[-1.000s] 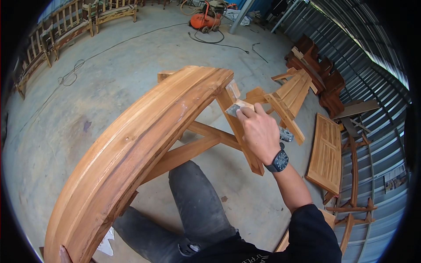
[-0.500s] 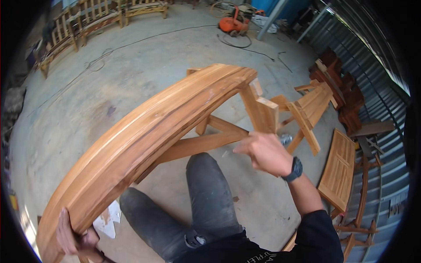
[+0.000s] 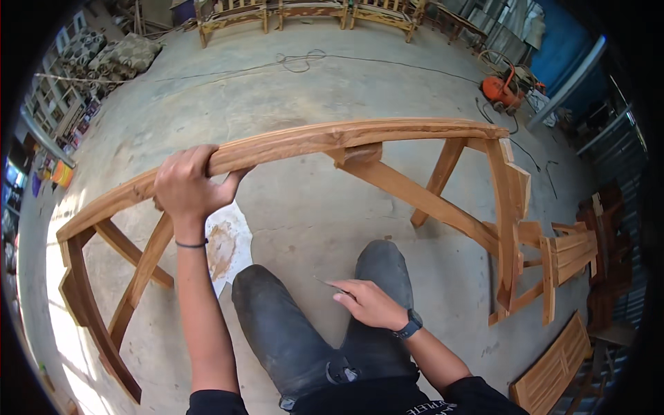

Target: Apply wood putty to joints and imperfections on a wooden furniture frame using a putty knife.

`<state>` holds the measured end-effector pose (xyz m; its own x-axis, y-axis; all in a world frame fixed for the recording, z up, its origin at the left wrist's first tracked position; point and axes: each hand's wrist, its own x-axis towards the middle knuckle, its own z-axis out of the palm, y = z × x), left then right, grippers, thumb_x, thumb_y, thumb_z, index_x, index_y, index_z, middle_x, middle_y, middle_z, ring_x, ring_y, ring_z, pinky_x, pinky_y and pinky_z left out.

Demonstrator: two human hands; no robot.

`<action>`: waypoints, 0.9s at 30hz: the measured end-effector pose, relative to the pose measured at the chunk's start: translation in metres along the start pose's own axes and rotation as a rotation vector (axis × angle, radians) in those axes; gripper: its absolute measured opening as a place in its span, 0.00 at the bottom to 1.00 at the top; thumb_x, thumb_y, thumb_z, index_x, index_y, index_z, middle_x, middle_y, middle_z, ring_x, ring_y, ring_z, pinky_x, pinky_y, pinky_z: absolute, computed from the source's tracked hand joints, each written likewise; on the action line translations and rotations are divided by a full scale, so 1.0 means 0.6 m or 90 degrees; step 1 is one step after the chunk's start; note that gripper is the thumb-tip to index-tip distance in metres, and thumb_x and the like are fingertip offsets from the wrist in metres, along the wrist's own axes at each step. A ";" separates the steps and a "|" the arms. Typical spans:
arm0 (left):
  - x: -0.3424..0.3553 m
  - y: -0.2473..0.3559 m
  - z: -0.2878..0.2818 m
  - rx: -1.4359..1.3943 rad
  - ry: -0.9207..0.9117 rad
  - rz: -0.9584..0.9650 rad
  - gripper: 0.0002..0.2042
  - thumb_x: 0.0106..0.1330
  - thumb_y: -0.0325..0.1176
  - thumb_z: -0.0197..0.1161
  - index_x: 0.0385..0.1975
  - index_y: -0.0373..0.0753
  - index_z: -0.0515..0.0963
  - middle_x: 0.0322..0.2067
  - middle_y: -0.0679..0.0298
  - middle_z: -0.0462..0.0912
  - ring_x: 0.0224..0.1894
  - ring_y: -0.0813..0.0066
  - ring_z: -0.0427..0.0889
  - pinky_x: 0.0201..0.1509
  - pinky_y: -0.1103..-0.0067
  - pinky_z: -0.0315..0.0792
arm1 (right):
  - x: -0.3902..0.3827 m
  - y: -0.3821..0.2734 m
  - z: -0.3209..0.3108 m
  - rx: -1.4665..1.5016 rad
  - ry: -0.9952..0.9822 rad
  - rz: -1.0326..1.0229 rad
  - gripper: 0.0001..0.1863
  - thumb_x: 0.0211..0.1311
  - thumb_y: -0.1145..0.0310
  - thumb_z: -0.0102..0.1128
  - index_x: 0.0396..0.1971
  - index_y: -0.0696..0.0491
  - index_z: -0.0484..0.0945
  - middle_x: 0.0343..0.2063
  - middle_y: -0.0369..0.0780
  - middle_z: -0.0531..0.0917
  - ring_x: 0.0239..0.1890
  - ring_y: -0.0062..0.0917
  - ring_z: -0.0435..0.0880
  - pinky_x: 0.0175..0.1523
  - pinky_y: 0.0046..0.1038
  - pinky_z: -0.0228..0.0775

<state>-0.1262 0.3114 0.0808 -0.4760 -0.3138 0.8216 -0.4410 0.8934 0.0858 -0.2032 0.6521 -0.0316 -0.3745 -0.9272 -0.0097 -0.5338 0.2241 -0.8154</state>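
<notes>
Left hand [image 3: 187, 183] wrapped over a long, arched brown wooden beam [image 3: 304, 140]

Nearest the body, the right hand [image 3: 369, 303] hangs over the right thigh of dark grey trousers [image 3: 283, 311], fingers drawn narrow around a thin, greyish tool [image 3: 323, 281] too small to identify. Beside the left knee lies a ragged white sheet [image 3: 240, 242] with a brown smear. Just beyond the knees, the beam spans the view on splayed wooden legs with diagonal braces; the left fingers fold over its top, the thumb showing below.

Legs and braces look already joined to the beam, and its wood seems uncoated. How much of its surface is left to work cannot be told.

Half a second ago the beam's broad face showed and ran down to the lower left, with the left hand at its near end; now a narrow edge shows and that hand grips farther in. The right hand has left the right-hand legs for the lap.

Farther off stand an orange compressor [image 3: 503, 92] and, beyond it, slatted wooden benches [image 3: 311, 14].
</notes>
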 end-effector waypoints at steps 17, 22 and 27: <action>0.000 -0.282 -0.129 -0.053 -0.251 -0.114 0.27 0.69 0.59 0.54 0.26 0.41 0.89 0.27 0.54 0.87 0.31 0.53 0.86 0.39 0.64 0.78 | 0.280 0.207 0.371 -0.188 -0.129 -0.072 0.24 0.62 0.67 0.60 0.57 0.60 0.77 0.44 0.55 0.85 0.37 0.47 0.86 0.47 0.43 0.78; -0.042 -0.304 -0.118 -0.162 -0.087 -0.030 0.31 0.67 0.64 0.52 0.23 0.43 0.89 0.22 0.55 0.85 0.27 0.55 0.86 0.34 0.65 0.78 | 0.443 0.246 0.484 -0.302 -0.194 -0.042 0.20 0.64 0.68 0.55 0.55 0.55 0.79 0.44 0.57 0.83 0.46 0.51 0.83 0.52 0.46 0.76; -0.034 -0.315 -0.106 0.066 -0.095 -0.094 0.32 0.65 0.66 0.52 0.18 0.42 0.87 0.17 0.54 0.83 0.23 0.55 0.84 0.31 0.65 0.78 | 0.517 0.190 0.562 -0.433 -0.197 -0.012 0.19 0.67 0.69 0.50 0.56 0.53 0.77 0.48 0.58 0.77 0.44 0.54 0.84 0.51 0.48 0.78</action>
<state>0.0150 0.1694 0.0835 -0.5041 -0.4901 0.7112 -0.5867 0.7986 0.1345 -0.1245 0.2889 -0.3232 -0.1831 -0.9524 -0.2438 -0.9267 0.2500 -0.2806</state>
